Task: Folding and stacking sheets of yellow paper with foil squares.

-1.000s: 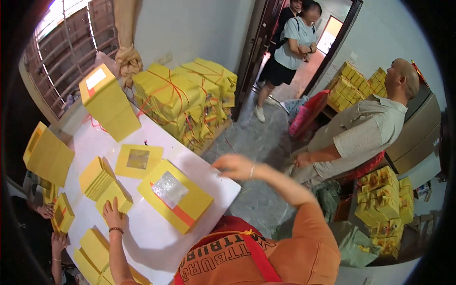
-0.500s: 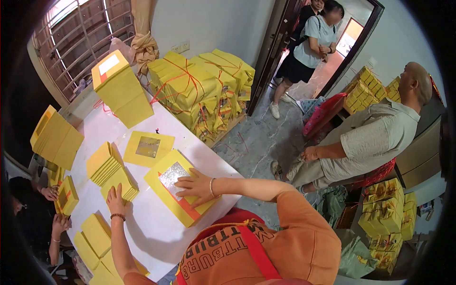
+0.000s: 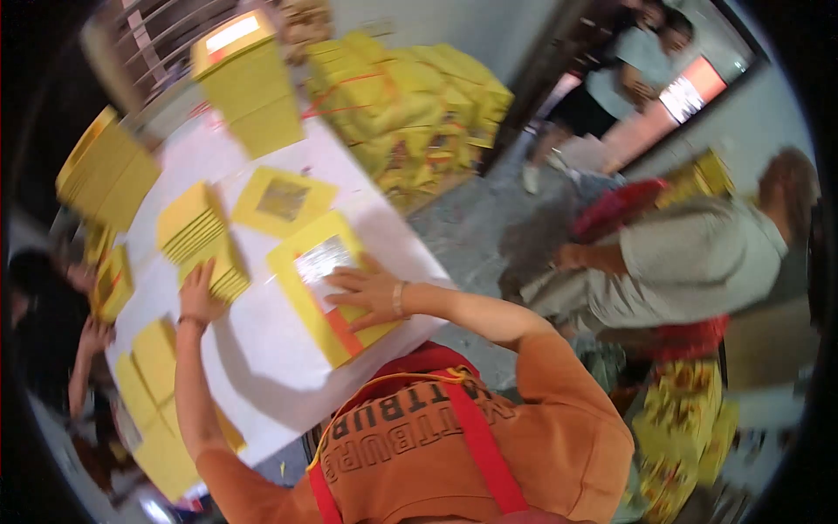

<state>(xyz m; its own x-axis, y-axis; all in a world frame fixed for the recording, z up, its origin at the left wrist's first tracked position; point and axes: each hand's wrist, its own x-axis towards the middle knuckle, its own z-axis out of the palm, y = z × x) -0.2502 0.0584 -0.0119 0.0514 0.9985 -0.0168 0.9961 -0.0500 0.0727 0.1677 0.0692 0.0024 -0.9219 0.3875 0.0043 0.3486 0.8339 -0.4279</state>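
Observation:
My right hand (image 3: 374,295) lies flat with fingers spread on a large yellow paper piece (image 3: 297,262), which has a shiny silver panel and an orange-red strip. Stretched fingers of my left hand (image 3: 201,297) rest against the near end of a fanned stack of yellow paper packets (image 3: 229,278); I see no grip on it. Just beyond both hands lies another yellow piece (image 3: 249,201) with a dull silver panel. All this sits on a white table (image 3: 262,367). Motion blurs the picture, so finer detail is lost.
Tall yellow stacks (image 3: 262,105) stand at the table's far end, and flat yellow packets (image 3: 144,371) lie near left. A person in black (image 3: 52,323) handles a yellow packet at the left edge. Tied yellow bundles (image 3: 393,105) are piled beyond the table; a person (image 3: 690,262) stands right.
The whole view has shifted and blurred as my head turned. Both hands stay on the same yellow pieces, with little visible movement against the table.

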